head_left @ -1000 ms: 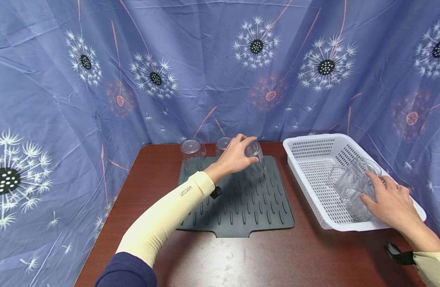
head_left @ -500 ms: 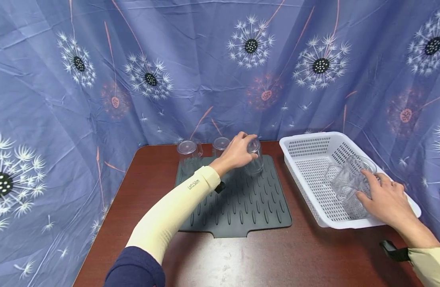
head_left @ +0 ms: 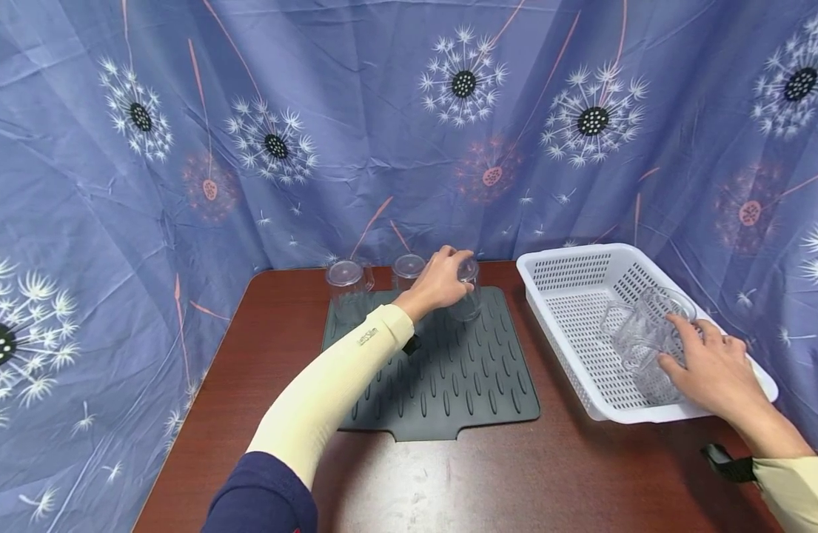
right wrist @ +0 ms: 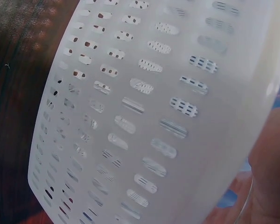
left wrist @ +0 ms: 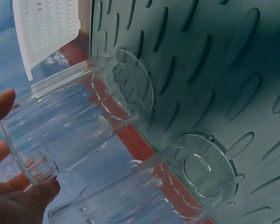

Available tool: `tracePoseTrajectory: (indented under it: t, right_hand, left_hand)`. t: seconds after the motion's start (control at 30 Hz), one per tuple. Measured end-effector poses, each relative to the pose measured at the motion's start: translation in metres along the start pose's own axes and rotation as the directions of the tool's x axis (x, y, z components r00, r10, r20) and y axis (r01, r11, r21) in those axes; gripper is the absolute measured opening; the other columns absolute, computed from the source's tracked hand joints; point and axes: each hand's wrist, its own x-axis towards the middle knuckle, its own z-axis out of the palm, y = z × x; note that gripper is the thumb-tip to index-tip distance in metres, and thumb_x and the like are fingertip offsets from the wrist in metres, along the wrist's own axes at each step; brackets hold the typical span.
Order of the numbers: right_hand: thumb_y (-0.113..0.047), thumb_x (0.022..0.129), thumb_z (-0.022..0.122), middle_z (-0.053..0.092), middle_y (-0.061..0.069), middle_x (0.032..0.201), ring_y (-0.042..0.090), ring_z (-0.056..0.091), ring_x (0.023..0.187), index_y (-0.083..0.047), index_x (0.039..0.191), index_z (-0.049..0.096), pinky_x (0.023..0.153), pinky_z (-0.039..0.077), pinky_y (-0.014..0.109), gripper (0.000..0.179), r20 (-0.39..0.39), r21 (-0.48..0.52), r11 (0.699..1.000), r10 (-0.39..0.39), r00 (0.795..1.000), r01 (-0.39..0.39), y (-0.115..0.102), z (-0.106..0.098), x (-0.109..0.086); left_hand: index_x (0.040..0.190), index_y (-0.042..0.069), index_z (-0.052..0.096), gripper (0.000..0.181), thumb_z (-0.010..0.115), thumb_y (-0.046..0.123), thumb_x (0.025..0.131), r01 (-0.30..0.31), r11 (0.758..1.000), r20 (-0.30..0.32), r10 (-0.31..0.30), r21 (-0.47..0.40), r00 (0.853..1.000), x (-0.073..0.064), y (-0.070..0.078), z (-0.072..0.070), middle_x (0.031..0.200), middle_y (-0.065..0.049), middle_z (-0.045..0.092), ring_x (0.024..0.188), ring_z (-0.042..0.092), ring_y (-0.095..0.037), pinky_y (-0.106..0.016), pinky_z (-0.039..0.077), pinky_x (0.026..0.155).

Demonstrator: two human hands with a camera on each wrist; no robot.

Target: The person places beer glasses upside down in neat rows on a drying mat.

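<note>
My left hand (head_left: 438, 281) grips the upturned base of a clear glass mug (head_left: 467, 300) at the back right of the dark drying mat (head_left: 442, 407). In the left wrist view, thumb and fingers span the base of this mug (left wrist: 74, 112), and its mouth is down at the mat. A second mug (left wrist: 154, 191) stands close beside it. My right hand (head_left: 715, 370) reaches into the white basket (head_left: 562, 344), fingers and thumb around a clear mug (head_left: 678, 344). More glass (head_left: 655, 381) lies there, overlapping. The right wrist view shows mostly the basket's slotted wall (right wrist: 130, 116).
Two other upturned mugs stand along the mat's back edge: one at the left (head_left: 346, 292), one in the middle (head_left: 409, 268) partly behind my left hand. The brown table (head_left: 502, 481) runs under everything. A blue patterned curtain (head_left: 382, 148) hangs close behind.
The left hand's mug has shifted slightly left on the mat and stands more upright. My right hand stays in the basket. The head view has turned a little.
</note>
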Motion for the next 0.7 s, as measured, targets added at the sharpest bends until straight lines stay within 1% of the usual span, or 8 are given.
tracePoseTrajectory:
  t: [0.13, 0.3, 0.47, 0.7]
  right_hand:
    - [-0.02, 0.089, 0.066, 0.034, 0.041, 0.131, 0.077, 0.034, 0.102, -0.004, 0.144, 0.036, 0.072, 0.031, 0.078, 0.066, 0.004, -0.002, 1.0, 0.006, 1.0, -0.006, -0.0012, -0.0004, 0.0]
    - [-0.021, 0.089, 0.066, 0.034, 0.041, 0.131, 0.077, 0.034, 0.102, -0.005, 0.145, 0.035, 0.071, 0.031, 0.078, 0.066, 0.011, 0.001, 1.0, 0.011, 1.0, -0.011, -0.0024, -0.0011, -0.0005]
    - [-0.02, 0.09, 0.066, 0.033, 0.041, 0.132, 0.077, 0.034, 0.103, -0.005, 0.145, 0.035, 0.071, 0.031, 0.078, 0.065, 0.011, -0.003, 1.0, 0.01, 1.0, -0.01, -0.0025, -0.0016, -0.0005]
    - [-0.02, 0.089, 0.066, 0.034, 0.042, 0.13, 0.077, 0.034, 0.102, -0.003, 0.144, 0.035, 0.073, 0.03, 0.078, 0.065, 0.007, -0.008, 1.0, 0.002, 1.0, -0.002, -0.0013, -0.0004, -0.0007]
  left_hand:
    - [0.155, 0.027, 0.041, 0.066, 0.07, 0.029, 0.096, 0.005, 1.0, 0.003, -0.005, -0.005, 1.0, 0.0018, -0.0002, 0.0011, 0.152, -0.006, 0.039, 0.14, 0.04, -0.027, -0.044, 0.045, 0.106]
    - [0.155, 0.026, 0.041, 0.066, 0.069, 0.028, 0.096, 0.003, 1.0, 0.004, -0.003, -0.008, 1.0, 0.0034, 0.0003, 0.0024, 0.152, -0.006, 0.038, 0.142, 0.038, -0.029, -0.046, 0.045, 0.107]
    - [0.156, 0.026, 0.038, 0.065, 0.067, 0.03, 0.098, 0.004, 1.0, 0.027, -0.004, 0.002, 1.0, 0.0053, 0.0012, 0.0036, 0.156, -0.006, 0.035, 0.144, 0.035, -0.029, -0.046, 0.044, 0.108]
    - [0.158, 0.026, 0.034, 0.065, 0.062, 0.032, 0.1, -0.01, 1.0, 0.063, 0.008, 0.026, 0.998, 0.0088, 0.0023, 0.008, 0.164, -0.009, 0.026, 0.151, 0.027, -0.03, -0.047, 0.041, 0.112]
